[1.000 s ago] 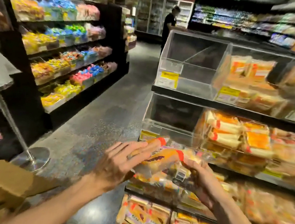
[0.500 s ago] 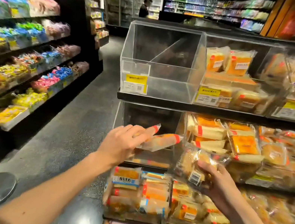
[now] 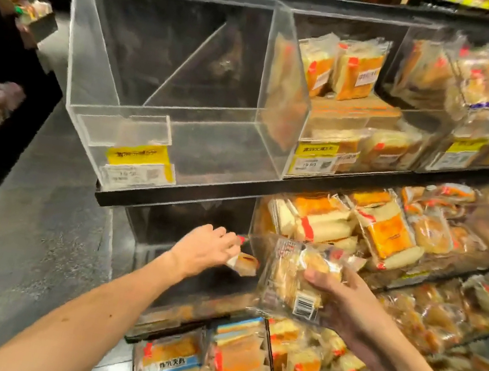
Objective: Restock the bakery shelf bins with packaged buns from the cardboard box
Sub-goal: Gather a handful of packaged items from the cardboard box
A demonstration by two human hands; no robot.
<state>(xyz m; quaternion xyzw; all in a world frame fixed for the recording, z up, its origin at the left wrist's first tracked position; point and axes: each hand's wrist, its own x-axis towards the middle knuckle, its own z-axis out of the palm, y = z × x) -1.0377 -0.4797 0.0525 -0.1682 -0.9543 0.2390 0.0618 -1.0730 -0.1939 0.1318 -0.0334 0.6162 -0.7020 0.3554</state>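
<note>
Clear bin point(image 3: 170, 80) bears a yellow-and-white label point(image 3: 140, 163); bun packs point(image 3: 383, 226) are orange, white, red-striped.

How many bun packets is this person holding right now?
2: a small packet pinched in the left hand; a bigger barcoded packet, just right of it, gripped in the right hand. Another could be hidden behind it.

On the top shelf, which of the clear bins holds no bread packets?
The leftmost clear bin: it shows only its yellow price label, while the bins to its right hold packets.
</note>
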